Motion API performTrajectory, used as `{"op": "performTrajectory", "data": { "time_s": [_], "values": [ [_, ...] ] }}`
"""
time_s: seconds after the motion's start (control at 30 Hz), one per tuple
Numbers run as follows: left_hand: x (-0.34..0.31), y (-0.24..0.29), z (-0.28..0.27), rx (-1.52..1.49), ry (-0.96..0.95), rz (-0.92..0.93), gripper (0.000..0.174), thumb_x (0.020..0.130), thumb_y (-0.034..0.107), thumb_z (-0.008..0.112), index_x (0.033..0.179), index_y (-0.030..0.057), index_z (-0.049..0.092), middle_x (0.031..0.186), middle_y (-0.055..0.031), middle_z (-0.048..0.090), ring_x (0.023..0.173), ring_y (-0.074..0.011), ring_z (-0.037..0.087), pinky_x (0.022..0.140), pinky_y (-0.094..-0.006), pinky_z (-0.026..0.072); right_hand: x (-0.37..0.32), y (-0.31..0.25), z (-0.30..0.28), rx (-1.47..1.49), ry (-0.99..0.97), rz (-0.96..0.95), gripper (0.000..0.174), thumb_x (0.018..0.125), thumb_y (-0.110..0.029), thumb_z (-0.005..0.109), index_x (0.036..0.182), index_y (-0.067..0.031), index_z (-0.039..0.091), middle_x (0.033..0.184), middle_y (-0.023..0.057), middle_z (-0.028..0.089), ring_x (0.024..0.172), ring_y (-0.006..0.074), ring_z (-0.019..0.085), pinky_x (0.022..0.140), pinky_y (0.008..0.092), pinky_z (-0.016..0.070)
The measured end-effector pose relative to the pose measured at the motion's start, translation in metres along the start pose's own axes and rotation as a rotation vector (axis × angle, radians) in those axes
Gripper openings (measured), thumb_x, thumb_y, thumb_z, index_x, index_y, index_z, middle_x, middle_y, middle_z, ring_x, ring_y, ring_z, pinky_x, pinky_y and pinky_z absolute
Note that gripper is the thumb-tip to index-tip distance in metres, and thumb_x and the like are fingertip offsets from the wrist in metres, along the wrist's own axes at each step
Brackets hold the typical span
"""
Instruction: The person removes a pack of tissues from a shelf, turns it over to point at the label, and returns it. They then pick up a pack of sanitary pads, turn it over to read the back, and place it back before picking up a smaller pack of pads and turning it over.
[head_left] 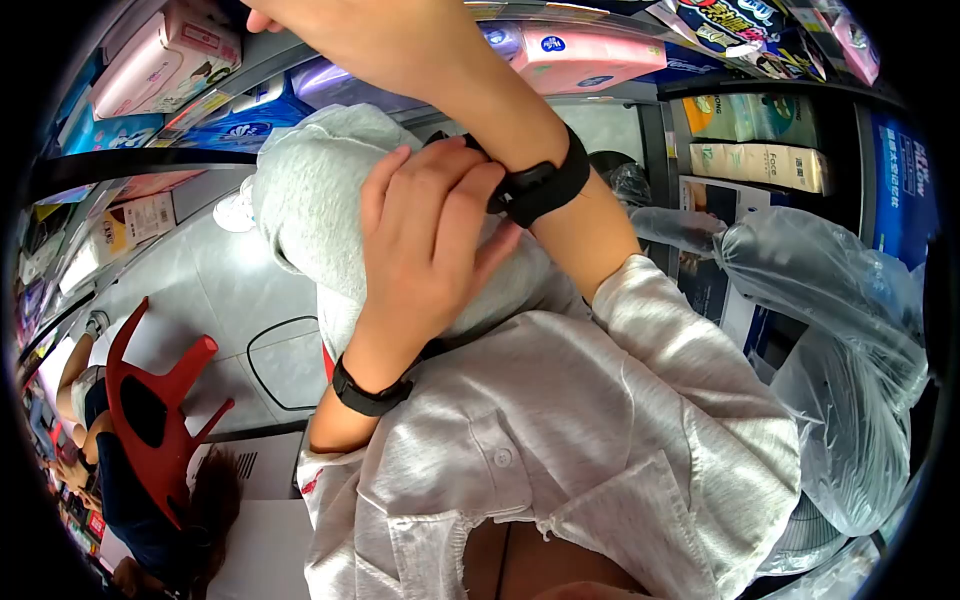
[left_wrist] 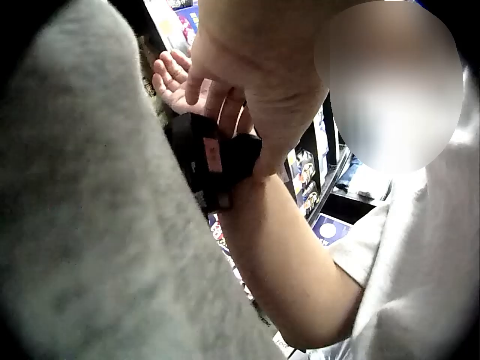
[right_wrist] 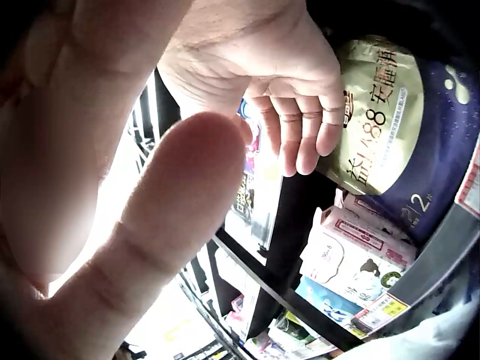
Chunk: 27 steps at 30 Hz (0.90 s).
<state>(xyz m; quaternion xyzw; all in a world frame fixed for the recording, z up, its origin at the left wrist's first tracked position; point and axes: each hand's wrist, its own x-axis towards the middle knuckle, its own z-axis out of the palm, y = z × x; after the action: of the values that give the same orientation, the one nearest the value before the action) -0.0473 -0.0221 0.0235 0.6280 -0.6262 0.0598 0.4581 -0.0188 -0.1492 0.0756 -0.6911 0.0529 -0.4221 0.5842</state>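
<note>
My left hand point(head_left: 425, 235) reaches across to my right wrist and holds the black wrist camera point(left_wrist: 206, 161) on its strap point(head_left: 560, 185), fingers bent over it. A smaller black band point(head_left: 370, 390) sits on my left wrist. My right hand point(head_left: 350, 40) stretches toward the shelf, partly cut off by the frame's top edge. In the right wrist view its fingers point(right_wrist: 304, 131) hang loosely bent with nothing in them, and a large blurred digit of the left hand point(right_wrist: 180, 195) fills the foreground.
Shelves hold pink tissue packs point(head_left: 590, 60) and a blue-and-gold pouch point(right_wrist: 382, 112). Clear plastic bags point(head_left: 830, 300) hang at the right. On the left are a red plastic chair point(head_left: 150, 400), a seated person point(head_left: 140, 490) and grey floor tiles point(head_left: 200, 290).
</note>
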Motion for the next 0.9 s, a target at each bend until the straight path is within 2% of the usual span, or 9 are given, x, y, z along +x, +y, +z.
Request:
{"op": "performTrajectory", "data": {
  "time_s": [0.27,0.37,0.47,0.53,0.67,0.77,0.83,0.87,0.9],
  "values": [
    [-0.001,-0.002,-0.005,0.004,0.021,-0.004,0.046,0.054,0.010,0.076,0.094,0.0020,0.055,0.096,-0.0103,0.058,0.087,-0.0255,0.054,0.086,-0.0414,0.0385,-0.003,0.008,0.013,-0.157,0.090,-0.082,0.013,0.084,-0.011,0.055,0.081,0.0017,0.054,0.059,0.0061,0.053,0.052,0.0101,0.049,0.050,0.0252,0.0402],
    [-0.001,-0.003,-0.004,0.012,0.027,-0.001,0.044,0.054,0.011,0.075,0.092,0.0018,0.054,0.092,-0.0096,0.058,0.084,-0.0246,0.055,0.086,-0.0415,0.0387,0.000,0.017,0.013,-0.058,-0.006,0.050,0.013,0.083,-0.011,0.055,0.081,0.0016,0.053,0.061,0.0110,0.055,0.053,0.0161,0.053,0.052,0.0287,0.0424],
    [-0.004,-0.003,-0.001,-0.001,0.056,0.003,0.043,0.054,0.012,0.075,0.089,0.0016,0.054,0.088,-0.0092,0.059,0.082,-0.0245,0.055,0.085,-0.0416,0.0396,0.002,0.022,0.012,-0.175,0.028,-0.137,0.009,0.081,-0.008,0.054,0.080,0.0009,0.052,0.065,0.0162,0.056,0.056,0.0265,0.056,0.053,0.0338,0.0437],
    [-0.005,-0.003,-0.001,-0.010,0.074,0.004,0.042,0.053,0.012,0.075,0.088,0.0016,0.053,0.087,-0.0092,0.059,0.081,-0.0247,0.055,0.084,-0.0415,0.0401,0.005,0.030,0.011,-0.357,0.047,-0.437,0.006,0.079,-0.005,0.054,0.078,0.0001,0.052,0.067,0.0190,0.055,0.061,0.0349,0.055,0.054,0.0376,0.0436],
    [-0.003,-0.003,-0.002,-0.003,0.077,0.000,0.043,0.052,0.013,0.076,0.087,0.0014,0.054,0.086,-0.0093,0.059,0.080,-0.0254,0.055,0.083,-0.0402,0.0409,0.003,0.026,0.006,-0.432,0.019,-0.497,0.003,0.077,-0.003,0.054,0.076,-0.0005,0.051,0.067,0.0192,0.054,0.063,0.0377,0.054,0.054,0.0401,0.0429],
    [-0.004,-0.005,-0.002,0.003,0.055,-0.007,0.043,0.052,0.014,0.076,0.086,0.0013,0.054,0.086,-0.0094,0.059,0.081,-0.0255,0.055,0.083,-0.0391,0.0406,0.003,0.025,0.004,-0.410,0.048,-0.543,0.004,0.080,-0.003,0.054,0.078,0.0002,0.052,0.063,0.0157,0.054,0.057,0.0269,0.056,0.052,0.0337,0.0426],
    [-0.004,-0.005,-0.003,0.001,0.039,-0.012,0.043,0.052,0.014,0.076,0.086,0.0014,0.054,0.086,-0.0093,0.059,0.081,-0.0255,0.055,0.083,-0.0386,0.0405,-0.001,0.013,0.001,-0.158,0.063,-0.111,0.006,0.082,-0.005,0.055,0.081,0.0007,0.053,0.059,0.0084,0.053,0.053,0.0108,0.053,0.050,0.0250,0.0400],
    [-0.003,-0.004,-0.004,-0.006,0.031,-0.026,0.042,0.052,0.014,0.076,0.086,0.0015,0.054,0.086,-0.0093,0.059,0.081,-0.0254,0.055,0.083,-0.0384,0.0402,0.004,0.020,0.006,0.002,0.148,-0.155,0.010,0.086,-0.009,0.054,0.084,0.0007,0.055,0.058,0.0014,0.052,0.055,0.0016,0.049,0.050,0.0178,0.0368],
    [-0.002,-0.004,-0.004,-0.014,0.023,-0.039,0.042,0.052,0.014,0.076,0.086,0.0015,0.054,0.086,-0.0094,0.059,0.081,-0.0253,0.055,0.083,-0.0383,0.0399,0.004,0.024,0.005,0.002,0.149,-0.155,0.010,0.086,-0.009,0.054,0.084,0.0007,0.055,0.058,0.0014,0.052,0.055,0.0016,0.049,0.050,0.0178,0.0368]
  ]
}}
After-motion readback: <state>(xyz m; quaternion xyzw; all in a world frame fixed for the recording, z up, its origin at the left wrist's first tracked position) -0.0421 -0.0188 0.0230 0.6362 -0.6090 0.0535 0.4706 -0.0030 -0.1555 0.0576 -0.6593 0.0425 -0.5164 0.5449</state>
